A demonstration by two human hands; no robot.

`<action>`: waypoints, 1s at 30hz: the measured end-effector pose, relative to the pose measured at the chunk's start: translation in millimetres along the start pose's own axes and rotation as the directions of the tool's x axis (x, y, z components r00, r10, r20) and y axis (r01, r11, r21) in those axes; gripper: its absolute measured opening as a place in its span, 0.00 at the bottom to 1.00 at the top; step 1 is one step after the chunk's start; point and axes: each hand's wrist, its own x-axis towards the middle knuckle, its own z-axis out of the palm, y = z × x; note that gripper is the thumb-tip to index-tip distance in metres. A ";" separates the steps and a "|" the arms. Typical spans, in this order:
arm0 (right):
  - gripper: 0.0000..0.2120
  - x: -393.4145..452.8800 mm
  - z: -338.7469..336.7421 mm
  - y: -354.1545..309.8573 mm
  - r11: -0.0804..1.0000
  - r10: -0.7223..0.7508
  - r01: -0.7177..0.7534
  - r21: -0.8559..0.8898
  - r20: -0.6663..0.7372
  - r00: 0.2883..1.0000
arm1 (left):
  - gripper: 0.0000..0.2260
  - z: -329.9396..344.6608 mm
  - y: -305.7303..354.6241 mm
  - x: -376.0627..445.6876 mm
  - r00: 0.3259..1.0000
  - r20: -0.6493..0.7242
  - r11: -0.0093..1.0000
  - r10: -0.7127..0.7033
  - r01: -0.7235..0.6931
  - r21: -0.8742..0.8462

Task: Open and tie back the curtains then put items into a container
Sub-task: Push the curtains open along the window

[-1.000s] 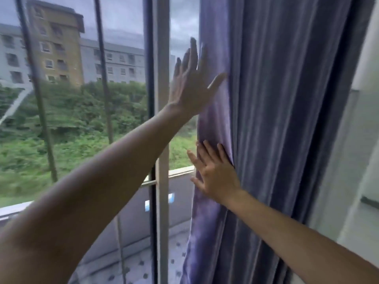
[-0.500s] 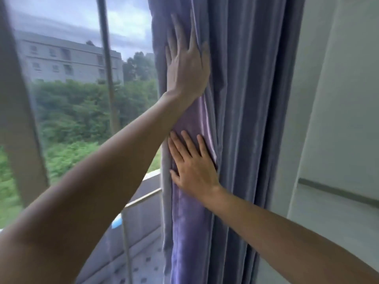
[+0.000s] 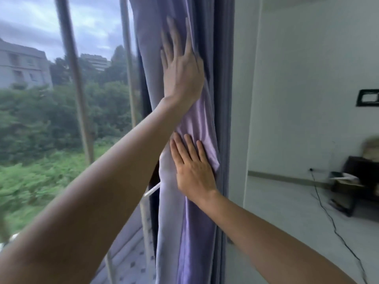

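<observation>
1. Looking through the head view, the only one I am getting, I am seeing the lilac curtain bunched into a narrow column at the right edge of the window, right beside the white wall.

2. I am seeing the left hand lying high on the gathered folds, fingers straight and spread, flat against the cloth; its grip is not closing round anything, only pressing.

3. I am seeing the right hand lying lower on the same bundle, fingers straight and pointing upward, palm flat on the fabric. That grip is likewise relaxed and pushing, not pinching.

4. I am judging the step in hand to be packing the curtain against the wall side before tying it. To do that well, I am advising that both palms press evenly so the folds stack instead of fanning out again, and that one hand pin the bundle while the other reaches for a tie-back.

5. I am not finding any tie-back or hook in this view; it may be hidden behind the folds.

6. I am noticing a dark piece of furniture with a cable trailing over the floor at far right, too blurred to tell whether the container or items are there.
</observation>
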 end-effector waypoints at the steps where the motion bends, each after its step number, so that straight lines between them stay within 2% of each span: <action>1: 0.30 3.2 12.0 13.8 1.000 0.009 -0.009 -0.010 -0.011 1.000 | 0.26 16.5 1.5 4.1 1.000 -0.003 1.000 0.001 -0.001 -0.013; 8: 0.27 25.0 91.7 110.4 0.999 0.019 -0.022 -0.037 -0.074 0.997 | 0.25 137.3 7.1 34.4 0.999 0.005 0.999 -0.045 0.045 -0.021; 19: 0.28 48.9 189.2 229.4 0.999 0.022 -0.020 -0.040 0.056 0.998 | 0.25 288.0 3.9 72.7 0.992 0.092 0.996 -0.087 0.087 0.005; 23: 0.28 54.8 209.1 244.3 1.000 0.009 -0.008 -0.010 0.047 0.999 | 0.24 311.9 -4.2 82.2 0.993 0.056 0.994 -0.104 0.102 0.032; 27: 0.28 61.1 218.0 233.5 0.994 0.033 -0.030 0.108 -0.026 0.999 | 0.22 313.1 -11.7 83.1 0.991 -0.003 0.985 -0.136 0.135 0.103; 30: 0.27 59.2 221.2 219.0 0.980 0.041 -0.025 0.196 -0.076 0.996 | 0.25 302.5 -10.3 74.8 0.988 -0.021 0.982 -0.156 0.157 0.103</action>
